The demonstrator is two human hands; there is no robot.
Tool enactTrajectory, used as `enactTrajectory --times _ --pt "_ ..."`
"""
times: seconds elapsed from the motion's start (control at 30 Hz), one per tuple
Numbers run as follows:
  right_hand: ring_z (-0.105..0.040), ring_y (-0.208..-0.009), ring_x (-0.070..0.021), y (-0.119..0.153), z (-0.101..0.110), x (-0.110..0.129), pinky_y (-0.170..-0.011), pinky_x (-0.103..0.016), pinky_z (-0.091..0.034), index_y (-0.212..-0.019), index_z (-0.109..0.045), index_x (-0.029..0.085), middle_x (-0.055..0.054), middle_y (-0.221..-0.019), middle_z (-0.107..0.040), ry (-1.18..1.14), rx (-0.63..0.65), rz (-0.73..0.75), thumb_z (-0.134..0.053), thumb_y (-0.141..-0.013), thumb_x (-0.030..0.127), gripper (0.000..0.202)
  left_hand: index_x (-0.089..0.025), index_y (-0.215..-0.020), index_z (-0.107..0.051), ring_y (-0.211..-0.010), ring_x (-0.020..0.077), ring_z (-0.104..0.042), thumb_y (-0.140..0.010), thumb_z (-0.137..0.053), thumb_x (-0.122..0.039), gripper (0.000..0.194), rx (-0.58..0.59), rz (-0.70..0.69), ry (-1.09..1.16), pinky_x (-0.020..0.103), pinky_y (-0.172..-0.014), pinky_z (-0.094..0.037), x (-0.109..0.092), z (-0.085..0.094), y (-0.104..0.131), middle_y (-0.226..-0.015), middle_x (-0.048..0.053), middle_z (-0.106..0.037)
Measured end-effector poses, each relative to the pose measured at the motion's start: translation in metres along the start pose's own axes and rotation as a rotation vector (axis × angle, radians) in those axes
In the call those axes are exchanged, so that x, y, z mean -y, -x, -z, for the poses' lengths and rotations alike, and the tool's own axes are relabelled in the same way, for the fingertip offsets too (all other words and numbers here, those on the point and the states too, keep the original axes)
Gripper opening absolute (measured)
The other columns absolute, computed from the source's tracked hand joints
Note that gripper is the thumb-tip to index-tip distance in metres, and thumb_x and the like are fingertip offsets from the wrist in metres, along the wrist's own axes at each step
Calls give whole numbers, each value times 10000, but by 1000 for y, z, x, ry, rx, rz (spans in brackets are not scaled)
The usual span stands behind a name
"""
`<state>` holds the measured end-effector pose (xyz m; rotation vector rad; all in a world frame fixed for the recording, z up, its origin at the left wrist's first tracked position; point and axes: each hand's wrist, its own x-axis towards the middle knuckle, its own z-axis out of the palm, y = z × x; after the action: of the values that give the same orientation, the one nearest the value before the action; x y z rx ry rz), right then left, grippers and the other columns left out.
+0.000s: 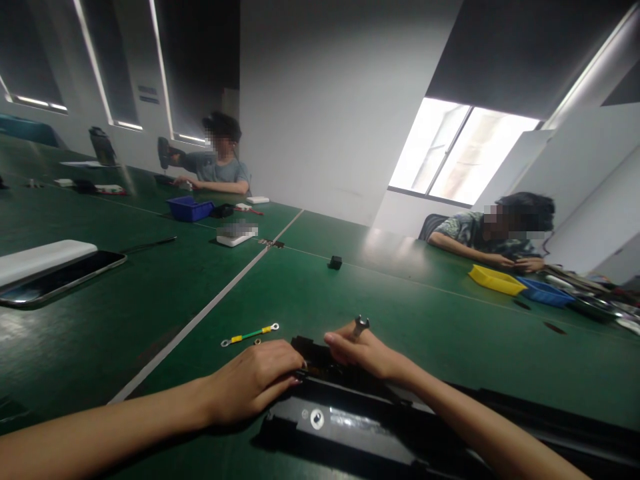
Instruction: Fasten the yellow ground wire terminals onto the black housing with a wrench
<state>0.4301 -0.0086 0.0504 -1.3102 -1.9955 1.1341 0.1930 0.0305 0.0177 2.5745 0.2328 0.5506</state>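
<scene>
The left hand (257, 373) rests at the end of the black housing (367, 423), its grip unclear; the right hand (367, 351) clasps an open-end wrench (361, 326). Work appears unfinished: the ring-terminal wire (253, 335) and small nut (257, 342) lie loose on the surface (300, 293) beyond the left hand.
</scene>
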Motion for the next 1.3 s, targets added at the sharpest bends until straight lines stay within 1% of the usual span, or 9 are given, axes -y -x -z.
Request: enactTrajectory --times 0.47,1.03,1.13,1.3 --pt "-353 -452 -65 -1 -1 0 -454 -212 -287 -541 -468 143 28 -492 -421 -30 1 19 -397 -864 628 587 -183 -1116 -515 -964 203 -553 -959 -381 -199 207 22 19 9 333 -872 -433 0 0 1 -1032 64 -607" --pt "-356 -452 -68 0 0 -1 -447 -210 -282 -551 -474 144 26 -497 -426 -18 -6 3 -395 -872 614 575 -174 -1108 -518 -960 203 -553 -957 -386 -192 201 4 0 -4 331 -867 -432 1 -1 0 -1021 70 -610" --pt "-338 -448 -66 -1 0 -4 -449 -213 -278 -544 -453 150 33 -491 -402 -17 -12 28 -378 -886 604 572 -171 -1099 -520 -956 201 -555 -958 -388 -196 195 4 -2 -7 329 -870 -431 2 -1 0 -1016 70 -612" --pt "-342 -474 -73 -1 0 -4 -481 -221 -298 -543 -429 156 33 -510 -394 21 -60 71 -359 -904 581 562 -166 -1086 -521 -967 204 -550 -959 -390 -205 187 10 5 -9 330 -876 -428 3 -2 1 -1024 73 -608"
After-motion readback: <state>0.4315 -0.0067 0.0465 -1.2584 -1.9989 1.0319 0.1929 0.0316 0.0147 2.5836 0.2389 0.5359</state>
